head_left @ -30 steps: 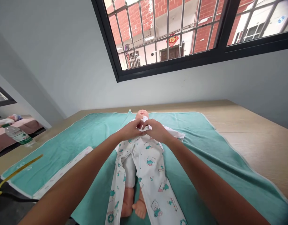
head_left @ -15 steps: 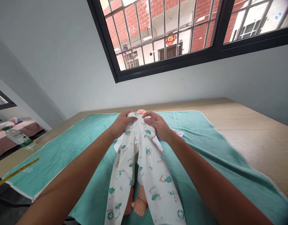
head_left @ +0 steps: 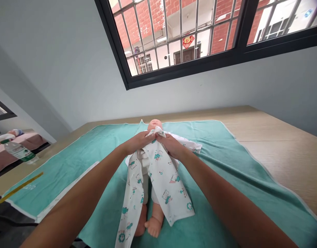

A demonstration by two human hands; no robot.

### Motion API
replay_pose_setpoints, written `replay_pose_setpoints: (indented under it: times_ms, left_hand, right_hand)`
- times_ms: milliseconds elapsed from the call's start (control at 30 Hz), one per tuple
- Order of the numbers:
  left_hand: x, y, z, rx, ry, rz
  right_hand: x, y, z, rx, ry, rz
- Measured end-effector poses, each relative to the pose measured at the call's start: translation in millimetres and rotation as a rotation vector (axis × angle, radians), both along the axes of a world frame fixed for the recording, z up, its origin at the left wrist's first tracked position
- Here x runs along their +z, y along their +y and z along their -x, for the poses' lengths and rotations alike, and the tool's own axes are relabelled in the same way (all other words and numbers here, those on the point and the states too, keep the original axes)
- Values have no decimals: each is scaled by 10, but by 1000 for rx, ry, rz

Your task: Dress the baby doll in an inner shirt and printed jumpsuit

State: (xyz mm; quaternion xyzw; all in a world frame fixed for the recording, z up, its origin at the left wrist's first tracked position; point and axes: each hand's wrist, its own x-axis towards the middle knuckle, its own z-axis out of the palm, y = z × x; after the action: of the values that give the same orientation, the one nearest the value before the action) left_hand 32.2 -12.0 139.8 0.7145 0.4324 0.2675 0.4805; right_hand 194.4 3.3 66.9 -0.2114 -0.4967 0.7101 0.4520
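A pair of white baby trousers [head_left: 162, 172] with green and pink animal prints hangs over a baby doll [head_left: 155, 124] that lies on its back. My left hand [head_left: 140, 141] pinches the gathered waist of the trousers on one side. On the other side, close beside it, my right hand [head_left: 171, 144] grips the same waist. The trouser legs drape downward, with the doll's bare feet [head_left: 154, 222] showing between them. A printed sleeve [head_left: 190, 143] of the doll's top reaches out to the right. Most of the doll's body is hidden under cloth.
A turquoise towel [head_left: 225, 172] lies under the doll on a wooden table [head_left: 272, 137]. A yellow tape measure [head_left: 21, 187] and a plastic bottle [head_left: 21, 151] are at the left. Behind the table is a wall with a barred window [head_left: 184, 65].
My hands have come closer together and slightly lower, bunching the trousers' waist. The doll's head shows more now. The right trouser leg has risen and its hem now shows.
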Motion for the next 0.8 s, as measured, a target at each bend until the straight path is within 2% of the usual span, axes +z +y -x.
replay_pose_setpoints:
  times_ms: [67,133,300,367,467,533,600,667,733,800]
  left_hand:
    - [49,6,34,-8,109,-57]
    - [87,24,73,3,151,-42]
    - [92,44,136,26,35,135]
    - [52,39,125,30,-92,194]
    - [-27,27,66,26,-308,246]
    - [-73,13,16,22,-420,265]
    - [-100,-5,-18,25,-488,275]
    - [-105,-29,-23,38,-504,299]
    - [-94,-56,-4,35,-459,333]
    - [-77,-86,23,-26,-363,329]
  right_hand:
    - [-14,0,38,-24,-12,40]
    - [-13,-8,63,-60,-44,62]
    - [9,-33,16,-96,-69,78]
    - [13,-58,-31,50,-72,46]
    - [25,-118,-83,367,-137,-7]
    - [36,-150,-89,457,-156,-12]
    - [43,-152,-74,401,-96,1]
    - [41,-120,-52,261,39,15]
    - [32,-67,-35,108,154,33]
    - [20,-16,-27,6,177,50]
